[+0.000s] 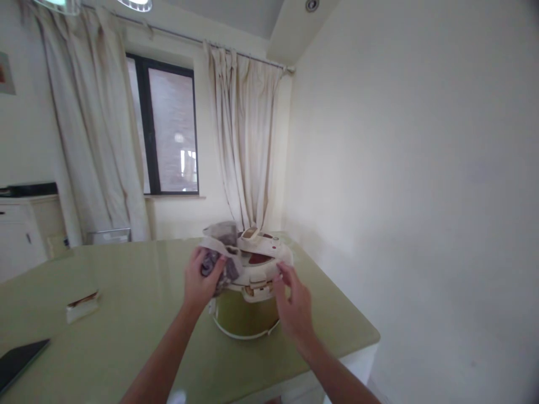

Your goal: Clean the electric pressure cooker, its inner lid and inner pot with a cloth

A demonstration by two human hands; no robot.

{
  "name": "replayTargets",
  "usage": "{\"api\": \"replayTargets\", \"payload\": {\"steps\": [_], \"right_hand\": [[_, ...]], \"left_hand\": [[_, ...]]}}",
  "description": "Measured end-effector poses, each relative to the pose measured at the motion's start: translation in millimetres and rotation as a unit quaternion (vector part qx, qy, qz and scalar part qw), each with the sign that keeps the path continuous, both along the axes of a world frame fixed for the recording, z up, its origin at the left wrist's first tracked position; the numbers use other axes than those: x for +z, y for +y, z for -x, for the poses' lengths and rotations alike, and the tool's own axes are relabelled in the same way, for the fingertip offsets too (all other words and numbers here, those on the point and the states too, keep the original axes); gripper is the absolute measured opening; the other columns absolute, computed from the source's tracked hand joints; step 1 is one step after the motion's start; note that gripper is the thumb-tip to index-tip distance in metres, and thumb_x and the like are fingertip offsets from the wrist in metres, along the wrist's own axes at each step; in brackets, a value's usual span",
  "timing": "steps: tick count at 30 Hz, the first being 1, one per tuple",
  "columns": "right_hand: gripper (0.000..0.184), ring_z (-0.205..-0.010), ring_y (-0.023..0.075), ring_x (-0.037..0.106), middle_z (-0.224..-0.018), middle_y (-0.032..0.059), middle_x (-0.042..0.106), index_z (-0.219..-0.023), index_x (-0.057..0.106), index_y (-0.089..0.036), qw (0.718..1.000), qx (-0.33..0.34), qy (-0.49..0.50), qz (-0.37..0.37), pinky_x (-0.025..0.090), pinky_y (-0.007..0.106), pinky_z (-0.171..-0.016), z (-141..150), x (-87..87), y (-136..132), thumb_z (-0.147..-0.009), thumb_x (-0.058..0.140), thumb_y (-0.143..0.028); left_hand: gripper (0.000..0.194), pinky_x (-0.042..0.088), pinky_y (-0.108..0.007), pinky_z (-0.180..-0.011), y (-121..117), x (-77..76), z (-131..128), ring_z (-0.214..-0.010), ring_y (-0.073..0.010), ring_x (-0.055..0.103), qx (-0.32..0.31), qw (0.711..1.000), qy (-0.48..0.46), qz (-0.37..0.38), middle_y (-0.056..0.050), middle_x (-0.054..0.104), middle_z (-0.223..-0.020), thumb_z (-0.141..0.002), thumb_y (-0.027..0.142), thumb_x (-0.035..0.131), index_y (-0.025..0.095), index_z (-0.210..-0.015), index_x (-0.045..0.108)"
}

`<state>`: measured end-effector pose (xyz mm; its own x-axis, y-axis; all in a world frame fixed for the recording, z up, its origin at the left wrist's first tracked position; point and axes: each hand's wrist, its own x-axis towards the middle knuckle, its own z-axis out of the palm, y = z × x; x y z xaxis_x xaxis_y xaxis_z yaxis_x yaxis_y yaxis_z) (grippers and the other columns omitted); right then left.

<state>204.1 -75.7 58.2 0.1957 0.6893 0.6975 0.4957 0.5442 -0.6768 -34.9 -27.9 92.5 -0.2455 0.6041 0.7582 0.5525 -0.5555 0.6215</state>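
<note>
Left hand [201, 280] pinches cloth [231, 270] at upper left of cooker [246, 317]; right hand [295, 303] half-curled at cooker's right rim, grip unclear. Cooker stands on table [138, 292]. Loose cloth fold could snag latch [258, 289]; uneven push could slide cooker.

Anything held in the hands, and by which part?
Left hand grips a bunched cloth by its left side. Right hand is at the lid rim; whether gripping, unclear.

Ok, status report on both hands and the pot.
Left hand gripping cloth. Right hand at right edge of lid. Pot upright on table, lid on. Cloth partly hides lid's left side.
</note>
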Motion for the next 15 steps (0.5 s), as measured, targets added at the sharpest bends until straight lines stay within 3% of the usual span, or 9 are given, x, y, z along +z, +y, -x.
{"api": "replayTargets", "payload": {"steps": [2,3,5,8,11,13,15], "right_hand": [[0.039,-0.099,0.0261,0.074,-0.105,0.0102,0.078,-0.115,0.069,-0.022,0.999,-0.017,0.046,-0.019,0.058,0.042,-0.090,-21.7,18.6,20.8,-0.105,0.044,-0.050],[0.040,-0.100,0.0258,0.072,-0.106,0.0112,0.077,-0.111,0.070,-0.021,0.997,-0.040,0.050,-0.049,0.056,0.042,-0.092,-29.8,26.2,34.8,-0.105,0.042,-0.050],[0.045,-0.118,0.0279,0.065,-0.123,0.0149,0.073,-0.118,0.068,-0.018,0.995,-0.053,0.021,-0.085,0.049,0.047,-0.106,-37.8,35.1,64.9,-0.101,0.047,-0.054],[0.053,-0.125,0.0286,0.062,-0.131,0.0161,0.070,-0.123,0.069,-0.017,1.000,0.001,0.011,-0.025,0.044,0.049,-0.112,-32.1,33.9,99.2,-0.099,0.045,-0.058],[0.056,-0.118,0.0289,0.066,-0.123,0.0152,0.074,-0.118,0.074,-0.016,0.999,-0.008,0.040,0.031,0.046,0.047,-0.108,-18.2,26.6,109.1,-0.100,0.040,-0.058],[0.055,-0.117,0.0292,0.066,-0.122,0.0149,0.075,-0.117,0.075,-0.017,0.997,-0.049,0.057,0.033,0.046,0.047,-0.107,-10.4,23.2,104.1,-0.100,0.041,-0.057],[0.054,-0.117,0.0292,0.066,-0.122,0.0154,0.074,-0.119,0.075,-0.017,0.995,-0.078,0.060,0.024,0.046,0.046,-0.107,-4.5,21.4,94.0,-0.101,0.041,-0.055]], "left_hand": [[0.032,0.051,-0.047,-0.107,-15.2,4.7,-15.5,-0.117,-0.0302,0.064,-0.046,0.984,0.157,-0.069,-0.012,0.069,-0.121,-0.086,0.049,0.069,0.021,-0.103,0.073],[0.032,0.049,-0.049,-0.109,-20.6,-0.2,-20.8,-0.121,-0.0315,0.062,-0.061,0.971,0.212,-0.097,-0.013,0.069,-0.125,-0.084,0.047,0.072,0.022,-0.106,0.073],[0.036,0.046,-0.054,-0.113,-26.1,-24.1,-24.0,-0.129,-0.0350,0.057,-0.053,0.957,0.250,-0.133,-0.015,0.065,-0.132,-0.080,0.044,0.075,0.023,-0.110,0.073],[0.046,0.047,-0.059,-0.112,-24.4,-82.7,-13.8,-0.137,-0.0397,0.052,0.025,0.981,0.155,-0.114,-0.021,0.055,-0.143,-0.076,0.042,0.077,0.018,-0.114,0.069],[0.061,0.048,-0.061,-0.112,-17.1,-134.9,1.8,-0.138,-0.0407,0.052,0.021,0.997,0.055,-0.042,-0.022,0.055,-0.143,-0.073,0.045,0.078,0.017,-0.125,0.065],[0.062,0.048,-0.060,-0.112,-10.5,-150.5,11.0,-0.134,-0.0379,0.057,-0.009,1.000,-0.010,0.016,-0.019,0.061,-0.137,-0.074,0.047,0.076,0.019,-0.128,0.063],[0.056,0.049,-0.058,-0.111,-3.2,-150.8,18.2,-0.127,-0.0357,0.062,-0.028,0.995,-0.076,0.065,-0.016,0.069,-0.125,-0.074,0.052,0.074,0.021,-0.119,0.066]]}}
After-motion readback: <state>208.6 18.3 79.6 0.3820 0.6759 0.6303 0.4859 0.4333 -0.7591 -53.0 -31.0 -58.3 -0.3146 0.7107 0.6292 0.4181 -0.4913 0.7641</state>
